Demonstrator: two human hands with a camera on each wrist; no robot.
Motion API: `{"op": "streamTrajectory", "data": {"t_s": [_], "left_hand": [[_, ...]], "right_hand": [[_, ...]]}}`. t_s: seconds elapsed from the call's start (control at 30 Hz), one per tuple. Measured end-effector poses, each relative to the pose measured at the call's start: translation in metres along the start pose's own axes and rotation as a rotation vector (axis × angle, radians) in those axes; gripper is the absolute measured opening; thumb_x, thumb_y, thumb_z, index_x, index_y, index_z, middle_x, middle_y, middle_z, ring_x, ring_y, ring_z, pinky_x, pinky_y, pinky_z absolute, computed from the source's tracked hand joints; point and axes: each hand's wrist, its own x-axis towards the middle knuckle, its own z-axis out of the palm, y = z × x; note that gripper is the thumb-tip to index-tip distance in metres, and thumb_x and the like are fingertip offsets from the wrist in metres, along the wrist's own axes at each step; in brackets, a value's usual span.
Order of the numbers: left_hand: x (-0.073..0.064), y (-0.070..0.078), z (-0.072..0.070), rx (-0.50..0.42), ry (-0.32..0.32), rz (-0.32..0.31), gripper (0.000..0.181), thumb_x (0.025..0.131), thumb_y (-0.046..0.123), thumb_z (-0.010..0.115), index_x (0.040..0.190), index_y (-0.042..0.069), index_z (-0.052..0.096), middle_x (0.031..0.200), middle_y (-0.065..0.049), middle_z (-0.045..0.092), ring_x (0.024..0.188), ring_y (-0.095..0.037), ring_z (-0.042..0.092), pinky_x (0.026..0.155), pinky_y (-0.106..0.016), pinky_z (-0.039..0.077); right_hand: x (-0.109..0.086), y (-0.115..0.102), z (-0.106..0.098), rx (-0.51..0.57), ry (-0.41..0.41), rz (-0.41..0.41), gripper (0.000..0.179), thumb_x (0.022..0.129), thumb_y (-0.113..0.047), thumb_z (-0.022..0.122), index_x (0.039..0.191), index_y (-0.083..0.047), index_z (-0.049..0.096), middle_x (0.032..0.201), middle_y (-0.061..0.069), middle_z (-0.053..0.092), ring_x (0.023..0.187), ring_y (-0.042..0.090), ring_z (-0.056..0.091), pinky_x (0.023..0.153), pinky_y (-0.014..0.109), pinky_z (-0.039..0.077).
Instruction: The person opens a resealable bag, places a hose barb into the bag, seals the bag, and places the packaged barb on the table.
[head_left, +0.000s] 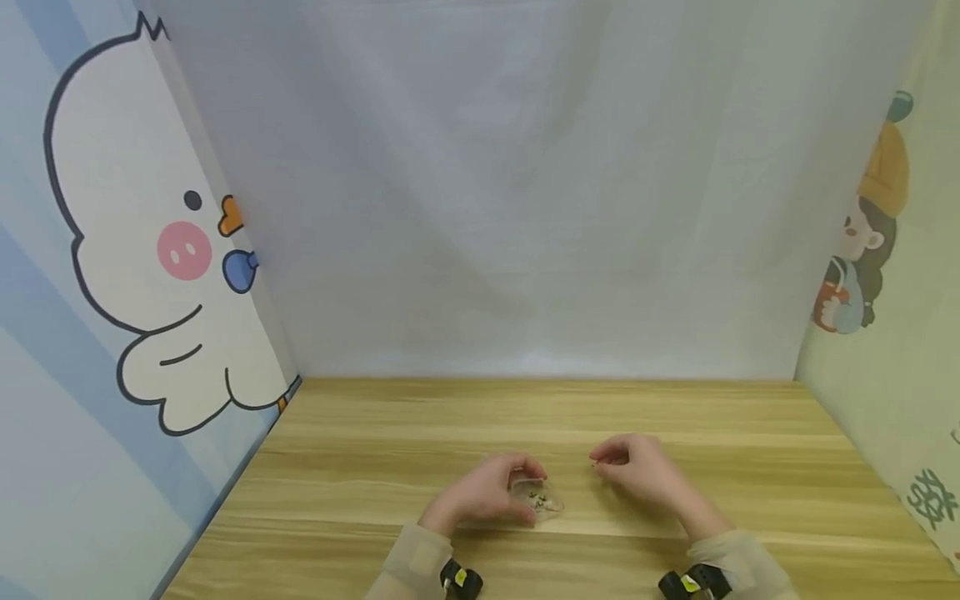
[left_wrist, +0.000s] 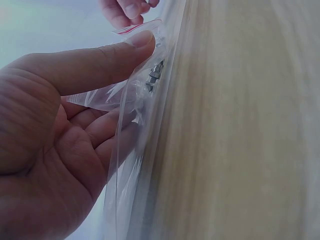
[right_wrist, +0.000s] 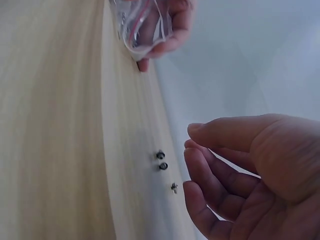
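Tabletop (head_left: 337, 467): right wrist view alone shows loose fasteners (right_wrist: 160, 155); left fingers (left_wrist: 100, 129) pinch a bag (head_left: 551, 505), right fingers (right_wrist: 206, 175) curve loosely.

The bag (left_wrist: 125, 165) was colourless and see-through, with a red line along its mouth. The small parts (left_wrist: 153, 79) inside seemed silver-grey, though blur left their exact shade unsure. Of the three loose pieces (right_wrist: 160, 156) on the bench (head_left: 360, 483), two were mainly dark and one silver. Streaky grain patterned the yellow-tan bench. The sleeves (head_left: 420, 554) were pale beige. Behind, the backdrop (head_left: 525, 208) was plain grey-white; the left wall (head_left: 45, 308) had blue stripes and a black-outlined white cartoon figure (head_left: 127, 167) with a pink cheek.
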Motion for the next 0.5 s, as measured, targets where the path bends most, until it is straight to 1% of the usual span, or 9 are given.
{"op": "streamTrajectory", "data": {"t_s": [0.13, 0.37, 0.5], "left_hand": [[0.001, 0.000, -0.001, -0.007, -0.001, -0.002, 0.052, 0.077, 0.009, 0.095, 0.122, 0.019, 0.071, 0.125, 0.012, 0.070, 0.124, -0.010, 0.061, 0.117, -0.041, 0.042], [0.001, -0.001, 0.000, 0.005, 0.000, -0.003, 0.052, 0.077, 0.010, 0.096, 0.122, 0.020, 0.071, 0.124, 0.015, 0.069, 0.123, -0.008, 0.061, 0.116, -0.038, 0.042], [0.001, -0.001, 0.001, 0.010, 0.001, -0.008, 0.053, 0.076, 0.010, 0.096, 0.122, 0.020, 0.071, 0.123, 0.015, 0.069, 0.120, -0.008, 0.061, 0.114, -0.038, 0.044]], "right_hand": [[0.001, 0.004, -0.006, -0.038, 0.040, 0.034, 0.015, 0.095, -0.007, 0.079, 0.109, -0.001, 0.079, 0.101, 0.004, 0.078, 0.090, 0.018, 0.071, 0.078, 0.032, 0.058], [0.001, 0.013, -0.014, -0.079, 0.062, 0.031, 0.017, 0.094, -0.008, 0.080, 0.109, 0.000, 0.079, 0.105, 0.009, 0.078, 0.092, 0.020, 0.071, 0.082, 0.035, 0.059], [0.001, 0.018, -0.018, -0.081, 0.072, 0.033, 0.017, 0.094, -0.009, 0.080, 0.109, 0.000, 0.079, 0.105, 0.010, 0.078, 0.092, 0.020, 0.072, 0.083, 0.036, 0.060]]}}
